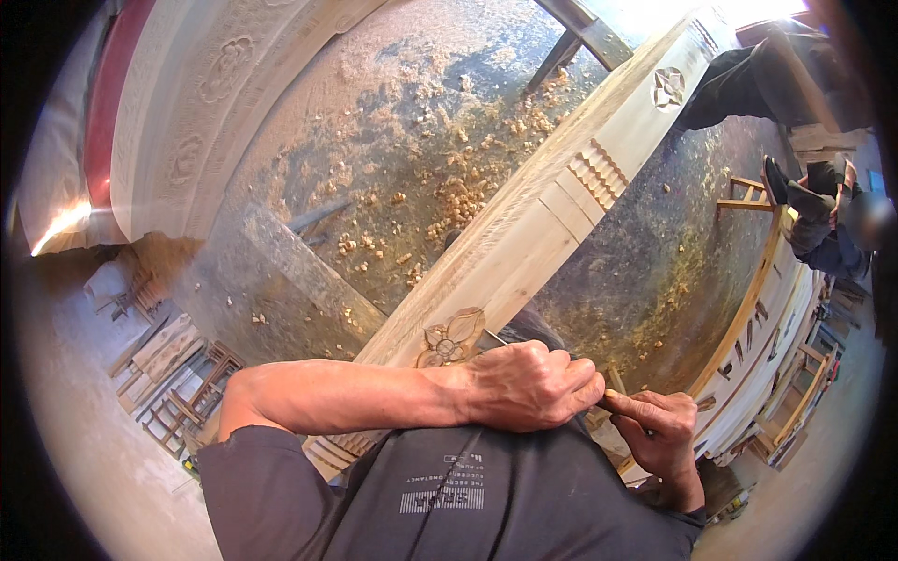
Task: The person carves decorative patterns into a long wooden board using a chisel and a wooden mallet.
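A long pale wooden beam [524, 266] runs diagonally away from me, with a carved flower [451, 338] on its near part. My left hand [535, 385] is closed in a fist around a carving chisel, its forearm crossing over the beam. Only a short bit of the thin metal chisel blade [495, 338] shows, by the flower's right-hand petal; whether its tip touches the wood I cannot tell. My right hand [658, 425] grips the rear end of the chisel's handle, fingers curled. Farther up the beam are a ridged carved band [599, 175] and a second carved flower [668, 89].
Wood shavings [458, 201] litter the dark floor. Carved pale panels [201, 112] stand at the left. A board with several tools [744, 341] lies at the right. A seated person [828, 210] is at far right; another person's dark-clothed leg [739, 89] is beside the beam's far end.
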{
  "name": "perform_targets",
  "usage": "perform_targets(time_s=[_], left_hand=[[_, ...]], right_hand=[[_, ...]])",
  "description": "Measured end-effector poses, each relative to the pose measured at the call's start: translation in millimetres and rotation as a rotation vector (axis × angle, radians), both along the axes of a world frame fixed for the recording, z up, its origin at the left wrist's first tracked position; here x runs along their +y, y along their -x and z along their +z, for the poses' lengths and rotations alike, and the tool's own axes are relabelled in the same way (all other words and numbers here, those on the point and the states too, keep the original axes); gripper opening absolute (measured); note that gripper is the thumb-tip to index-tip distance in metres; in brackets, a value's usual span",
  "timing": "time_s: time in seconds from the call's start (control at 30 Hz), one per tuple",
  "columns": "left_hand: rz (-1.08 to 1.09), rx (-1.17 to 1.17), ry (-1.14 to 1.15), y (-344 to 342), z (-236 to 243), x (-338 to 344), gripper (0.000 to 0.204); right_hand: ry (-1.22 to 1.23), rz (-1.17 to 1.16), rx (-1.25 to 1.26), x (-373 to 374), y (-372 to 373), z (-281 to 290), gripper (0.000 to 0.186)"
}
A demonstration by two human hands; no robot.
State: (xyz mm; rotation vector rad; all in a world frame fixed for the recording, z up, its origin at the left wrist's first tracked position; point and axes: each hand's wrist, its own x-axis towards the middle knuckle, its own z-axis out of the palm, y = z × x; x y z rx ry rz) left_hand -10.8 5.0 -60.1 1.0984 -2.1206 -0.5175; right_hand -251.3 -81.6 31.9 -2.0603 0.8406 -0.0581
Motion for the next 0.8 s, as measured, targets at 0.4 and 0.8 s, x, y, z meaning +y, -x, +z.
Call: perform_targets(time_s=[0.4,0.8], left_hand=[[-0.021,0.026,-0.026,-2,-1,1,0.025],[-0.037,0.105,-0.028,-2,0,1,0.024]], right_hand=[[0.110,-0.073,-0.142,-3,24,-10,0.059],[0.069,-0.537,-0.544,7,31,-15,0.101]])
